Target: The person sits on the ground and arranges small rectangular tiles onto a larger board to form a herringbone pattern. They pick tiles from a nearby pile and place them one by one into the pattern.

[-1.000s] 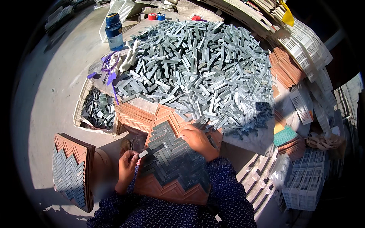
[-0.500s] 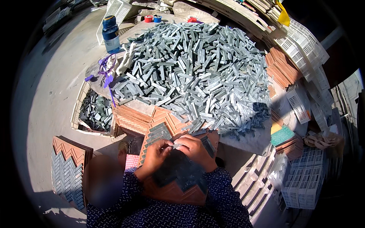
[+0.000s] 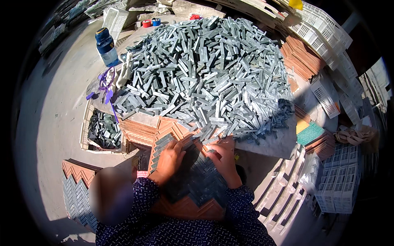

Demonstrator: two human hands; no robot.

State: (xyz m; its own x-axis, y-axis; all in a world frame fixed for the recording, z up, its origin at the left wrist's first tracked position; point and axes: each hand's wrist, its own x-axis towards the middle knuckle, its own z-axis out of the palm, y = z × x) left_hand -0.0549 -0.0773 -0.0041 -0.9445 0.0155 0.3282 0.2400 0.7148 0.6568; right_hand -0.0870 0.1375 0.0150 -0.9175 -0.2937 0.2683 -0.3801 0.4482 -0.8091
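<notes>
A terracotta-coloured backing board (image 3: 176,209) with zigzag grooves lies in front of me, partly filled with dark grey stone strips (image 3: 199,180) in a herringbone pattern. My left hand (image 3: 167,160) rests on the left part of the board. Its fingers are bent and close together over the strips, and what lies under the fingertips is hidden. My right hand (image 3: 225,160) is at the board's right upper part. Its thumb and fingers are closed around a small grey stone strip (image 3: 211,150). Just beyond both hands rises a large heap of loose grey strips (image 3: 205,74).
A blue bottle (image 3: 107,51) stands at the table's far left, near a purple strap (image 3: 107,84). A crate of dark pieces (image 3: 84,131) sits on the left. Filled boards (image 3: 78,197) are stacked lower left. White plastic crates (image 3: 336,180) and a slatted pallet (image 3: 279,192) are at right.
My hands were together over the board's middle, fingers around a small piece. They have moved apart, the left hand to the left and the right hand to the right. The view has shifted slightly.
</notes>
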